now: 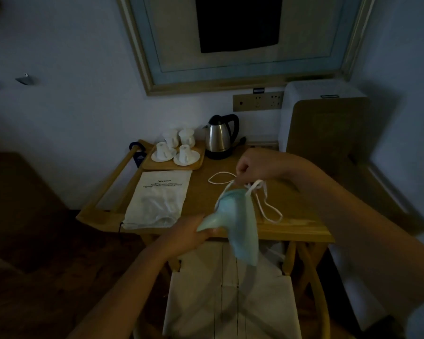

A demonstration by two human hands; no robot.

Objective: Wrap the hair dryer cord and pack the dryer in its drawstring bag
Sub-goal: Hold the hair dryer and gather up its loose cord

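Note:
A pale blue-green hair dryer (pixel 238 216) hangs over the front edge of the wooden table (pixel 291 228). My left hand (pixel 191 233) grips its nozzle end at the table's front edge. My right hand (pixel 250 167) is raised above the table and pinches the white cord (pixel 262 199), which runs in loops from the dryer's handle; one loop lies on the tabletop behind. The white drawstring bag (pixel 159 196) lies flat on the table to the left, its printed side up and its mouth toward me.
A wooden tray (pixel 196 162) with several white cups stands at the back left. A steel kettle (pixel 219 138) sits beside it under a wall socket panel (pixel 257 101). A white woven chair seat (pixel 225 289) is under the table's front.

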